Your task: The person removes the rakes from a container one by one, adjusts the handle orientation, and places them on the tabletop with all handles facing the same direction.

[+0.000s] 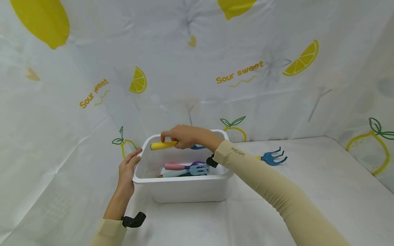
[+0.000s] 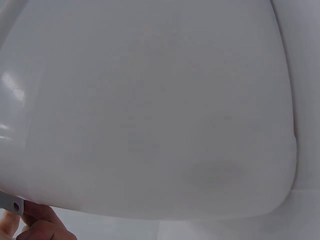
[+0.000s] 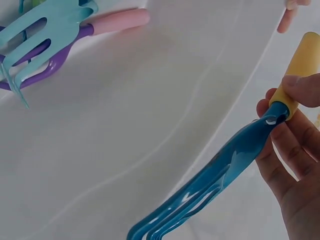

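My right hand (image 1: 184,136) grips the yellow handle of a garden hand rake (image 1: 162,145) above the white tub (image 1: 184,188). Its blue tines (image 3: 220,165) slope down over the tub in the right wrist view, bent at their ends. My left hand (image 1: 127,171) holds the tub's left rim, fingers on the edge; its fingers (image 2: 42,227) show at the rim in the left wrist view. Inside the tub lie a light blue hand rake (image 1: 198,169) and a purple tool with a pink handle (image 1: 174,166), overlapping other tools partly hidden under them.
To the right of the tub, another blue three-tined hand rake (image 1: 272,158) lies on the white-covered table (image 1: 314,184), its yellow handle mostly hidden by my right forearm. A lemon-print cloth (image 1: 178,68) hangs close behind the tub.
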Motion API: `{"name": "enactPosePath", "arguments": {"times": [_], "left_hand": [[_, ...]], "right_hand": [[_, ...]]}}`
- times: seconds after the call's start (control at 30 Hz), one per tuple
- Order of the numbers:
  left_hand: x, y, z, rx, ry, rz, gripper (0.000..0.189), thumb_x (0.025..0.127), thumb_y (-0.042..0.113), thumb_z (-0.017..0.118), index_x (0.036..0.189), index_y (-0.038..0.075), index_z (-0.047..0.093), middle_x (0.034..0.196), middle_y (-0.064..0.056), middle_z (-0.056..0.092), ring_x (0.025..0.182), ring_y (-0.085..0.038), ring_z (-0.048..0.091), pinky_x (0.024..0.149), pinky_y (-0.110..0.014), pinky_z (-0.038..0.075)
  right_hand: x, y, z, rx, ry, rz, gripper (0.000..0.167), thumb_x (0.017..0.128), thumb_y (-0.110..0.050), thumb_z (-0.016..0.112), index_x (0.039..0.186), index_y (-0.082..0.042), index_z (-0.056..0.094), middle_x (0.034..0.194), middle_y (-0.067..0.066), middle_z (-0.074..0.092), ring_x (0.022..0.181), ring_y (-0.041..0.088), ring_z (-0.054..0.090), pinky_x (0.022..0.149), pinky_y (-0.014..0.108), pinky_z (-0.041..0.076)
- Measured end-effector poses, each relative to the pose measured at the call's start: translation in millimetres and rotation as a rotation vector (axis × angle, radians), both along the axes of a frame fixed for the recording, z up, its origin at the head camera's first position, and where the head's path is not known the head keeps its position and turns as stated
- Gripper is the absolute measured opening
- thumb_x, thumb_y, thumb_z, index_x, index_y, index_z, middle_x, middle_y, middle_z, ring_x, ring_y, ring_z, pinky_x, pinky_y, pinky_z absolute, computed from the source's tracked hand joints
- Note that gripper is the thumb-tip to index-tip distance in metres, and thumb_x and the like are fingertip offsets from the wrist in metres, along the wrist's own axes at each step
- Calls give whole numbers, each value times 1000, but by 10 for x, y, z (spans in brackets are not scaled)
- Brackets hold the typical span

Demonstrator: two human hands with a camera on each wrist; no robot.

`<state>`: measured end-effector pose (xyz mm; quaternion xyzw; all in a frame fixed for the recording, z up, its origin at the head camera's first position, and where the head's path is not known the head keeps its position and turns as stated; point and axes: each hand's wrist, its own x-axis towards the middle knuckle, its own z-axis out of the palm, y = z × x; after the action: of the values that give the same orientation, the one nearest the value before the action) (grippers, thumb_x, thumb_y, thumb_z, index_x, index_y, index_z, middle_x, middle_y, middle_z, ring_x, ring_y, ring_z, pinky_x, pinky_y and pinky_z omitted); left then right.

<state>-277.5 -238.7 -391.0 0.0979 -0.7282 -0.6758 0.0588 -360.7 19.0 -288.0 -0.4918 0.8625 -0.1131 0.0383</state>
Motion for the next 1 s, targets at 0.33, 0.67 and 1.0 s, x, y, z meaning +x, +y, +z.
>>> {"name": "enactPosePath", "arguments": {"times": [0.33,0.67,1.0], "left_hand": [[2,14,1,-1,-4,-2,45,108,27,46,152,20,51,148,5,48,122,-11,54,88,-19,52],[21,-20,8,28,4,16,46,107,25,50,152,17,51,135,11,53,111,-5,58,86,-18,52],[1,11,-3,42,19,20,45,106,23,51,150,14,52,131,12,55,107,-3,60,85,-19,52]], "right_hand": [[152,189,170,25,62,-24,43,97,-4,58,134,-26,58,111,2,69,94,19,60,82,24,54],[311,443,306,31,133,-35,42,97,-5,58,133,-26,58,111,1,68,95,19,59,87,31,54],[437,759,327,10,169,-36,40,96,-2,59,130,-23,59,99,1,66,87,18,58,81,31,53]]}}
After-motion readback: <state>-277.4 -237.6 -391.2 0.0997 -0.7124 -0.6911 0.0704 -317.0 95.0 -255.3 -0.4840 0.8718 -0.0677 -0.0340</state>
